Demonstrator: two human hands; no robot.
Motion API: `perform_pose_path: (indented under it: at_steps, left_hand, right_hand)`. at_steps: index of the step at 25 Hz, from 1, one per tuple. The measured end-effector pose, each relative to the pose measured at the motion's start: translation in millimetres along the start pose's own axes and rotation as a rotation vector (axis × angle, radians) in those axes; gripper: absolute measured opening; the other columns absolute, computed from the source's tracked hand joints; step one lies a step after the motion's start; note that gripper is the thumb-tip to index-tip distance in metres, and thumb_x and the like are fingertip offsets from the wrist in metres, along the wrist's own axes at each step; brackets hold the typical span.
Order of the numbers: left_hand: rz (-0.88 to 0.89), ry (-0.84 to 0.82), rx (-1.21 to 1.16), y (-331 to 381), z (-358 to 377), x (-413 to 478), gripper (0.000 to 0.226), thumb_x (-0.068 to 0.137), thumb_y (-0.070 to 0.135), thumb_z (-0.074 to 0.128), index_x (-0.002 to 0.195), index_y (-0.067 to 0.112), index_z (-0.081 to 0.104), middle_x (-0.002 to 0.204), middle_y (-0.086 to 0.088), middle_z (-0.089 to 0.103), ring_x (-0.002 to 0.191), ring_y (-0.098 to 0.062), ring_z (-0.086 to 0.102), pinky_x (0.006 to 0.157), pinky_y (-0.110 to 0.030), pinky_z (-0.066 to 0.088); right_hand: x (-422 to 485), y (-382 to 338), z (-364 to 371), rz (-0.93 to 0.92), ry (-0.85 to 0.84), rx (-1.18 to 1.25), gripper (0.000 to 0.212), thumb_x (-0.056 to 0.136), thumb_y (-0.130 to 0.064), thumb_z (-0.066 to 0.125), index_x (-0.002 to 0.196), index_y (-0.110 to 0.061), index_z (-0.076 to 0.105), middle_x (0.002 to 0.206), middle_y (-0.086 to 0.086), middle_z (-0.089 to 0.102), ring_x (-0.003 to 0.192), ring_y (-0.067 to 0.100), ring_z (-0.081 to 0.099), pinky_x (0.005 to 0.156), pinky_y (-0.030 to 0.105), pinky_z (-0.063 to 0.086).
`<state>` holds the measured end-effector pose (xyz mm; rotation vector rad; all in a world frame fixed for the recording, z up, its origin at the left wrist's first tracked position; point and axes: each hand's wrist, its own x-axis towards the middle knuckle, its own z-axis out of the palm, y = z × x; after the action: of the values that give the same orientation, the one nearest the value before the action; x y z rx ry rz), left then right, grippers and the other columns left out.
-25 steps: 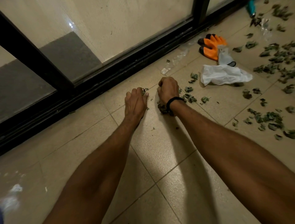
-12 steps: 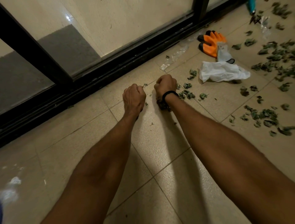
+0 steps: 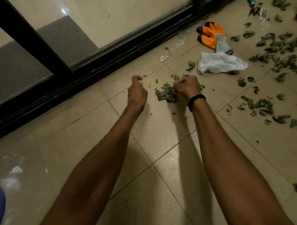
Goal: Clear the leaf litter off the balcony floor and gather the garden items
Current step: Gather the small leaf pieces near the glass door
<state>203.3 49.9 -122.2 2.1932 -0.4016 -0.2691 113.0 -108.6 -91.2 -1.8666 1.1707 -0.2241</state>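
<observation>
A small heap of dry green leaves [image 3: 165, 94] lies on the beige tiled floor between my hands. My right hand [image 3: 187, 88], with a black band on the wrist, is curled into a fist at the heap's right edge, its fingers closed into the leaves. About a hand's width to the left of the heap, my left hand [image 3: 137, 91] has curled fingers with nothing visible in them. More loose leaves [image 3: 263, 106] are scattered to the right and at the far right [image 3: 279, 43]. An orange and grey garden glove pair [image 3: 210, 36] lies near the door track.
A crumpled white plastic bag [image 3: 220, 62] lies just beyond my right hand. A clear plastic wrapper [image 3: 175, 46] sits by the black sliding-door track [image 3: 112, 57], which runs diagonally across the far side. A teal tool [image 3: 250, 1] shows at the top edge.
My hands have moved apart; the right hand has shifted right. The leaf heap, earlier hidden under my right wrist, now shows between the hands.
</observation>
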Motion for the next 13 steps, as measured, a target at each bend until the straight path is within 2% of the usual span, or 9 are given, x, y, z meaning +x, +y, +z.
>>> perform_pose_path:
  at_steps: [2,3,5,7,10,13]
  left_hand:
    - [0.091,-0.017,0.074,6,3,-13,0.028,0.107,0.016,0.034,0.119,0.014,0.059,0.113,-0.006,0.066,0.1,-0.019,0.06,0.079,-0.027,0.043]
    - [0.108,-0.036,0.099,9,5,-19,0.03,0.107,0.017,0.034,0.116,0.013,0.062,0.116,-0.005,0.067,0.105,-0.019,0.059,0.084,-0.028,0.044]
    - [0.078,-0.065,0.11,14,8,-28,0.036,0.108,0.029,0.033,0.108,0.011,0.064,0.108,-0.005,0.068,0.099,-0.021,0.061,0.085,-0.033,0.048]
    - [0.028,-0.079,0.101,14,5,-34,0.046,0.108,0.041,0.03,0.103,0.01,0.063,0.101,-0.006,0.067,0.092,-0.021,0.061,0.079,-0.033,0.046]
    - [-0.008,-0.112,0.104,9,-4,-41,0.038,0.109,0.034,0.032,0.116,0.009,0.059,0.116,-0.007,0.065,0.099,-0.018,0.058,0.081,-0.028,0.038]
    - [0.03,-0.136,0.141,3,-11,-45,0.033,0.108,0.03,0.035,0.119,0.009,0.058,0.118,-0.008,0.064,0.102,-0.02,0.056,0.083,-0.032,0.041]
  right_hand:
    - [-12,10,-9,-0.022,0.054,-0.065,0.022,0.085,-0.015,0.059,0.065,-0.014,0.068,0.074,0.006,0.068,0.073,0.017,0.065,0.076,0.026,0.054]
    - [-17,15,-11,-0.036,0.073,-0.1,0.022,0.087,-0.013,0.06,0.068,-0.013,0.071,0.074,0.005,0.068,0.074,0.015,0.063,0.074,0.023,0.05]
    - [-33,24,-10,-0.047,0.097,-0.132,0.016,0.087,-0.013,0.065,0.077,-0.007,0.075,0.08,0.008,0.072,0.081,0.017,0.066,0.076,0.023,0.05]
    - [-46,30,0,-0.05,0.116,-0.12,0.013,0.086,-0.018,0.071,0.084,-0.006,0.076,0.087,0.01,0.073,0.088,0.021,0.068,0.078,0.024,0.051]
    - [-60,33,12,-0.089,0.119,-0.148,0.021,0.083,-0.026,0.075,0.097,-0.009,0.073,0.099,0.011,0.07,0.096,0.025,0.065,0.078,0.024,0.047]
    - [-64,29,21,-0.154,0.067,-0.161,0.04,0.087,-0.025,0.073,0.124,-0.014,0.063,0.122,0.016,0.057,0.108,0.029,0.059,0.091,0.031,0.049]
